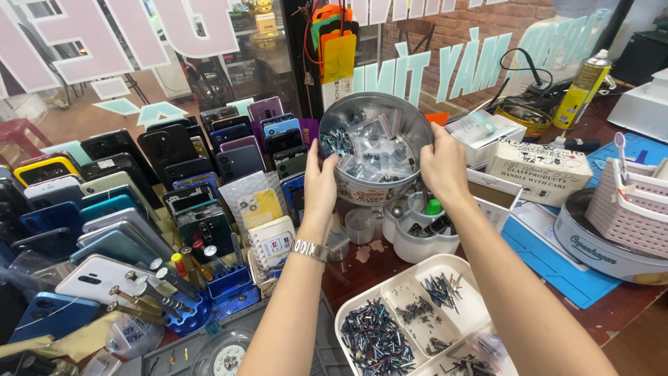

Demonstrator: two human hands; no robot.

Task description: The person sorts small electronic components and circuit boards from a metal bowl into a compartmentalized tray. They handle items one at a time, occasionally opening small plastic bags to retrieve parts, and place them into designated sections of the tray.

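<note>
- Head view puts my left hand (321,182) and my right hand (442,166) on opposite sides of one round metal tin (376,146), which I hold tilted toward the camera above the surface (362,268).
- My left hand grips the tin's left wall, thumb over the rim; my right hand clasps its right wall the same way. Both hands are closed on the tin.
- I count one tin, filled with many small clear bags (376,150) of tiny parts; their number is too dense to tell.
- One silver wristwatch (310,250) sits on my left wrist.
- Just below the tin stands one white sectioned cup holder (417,240), partly hidden by my right forearm.
- One white divided tray (410,317) of screws lies near the bottom edge, cut off by the frame and by my arms; I see at least three compartments.
- Rows of phones (139,188) stand at the left, too many and too overlapped to count.
- One yellow spray can (583,87) stands at the far right.
</note>
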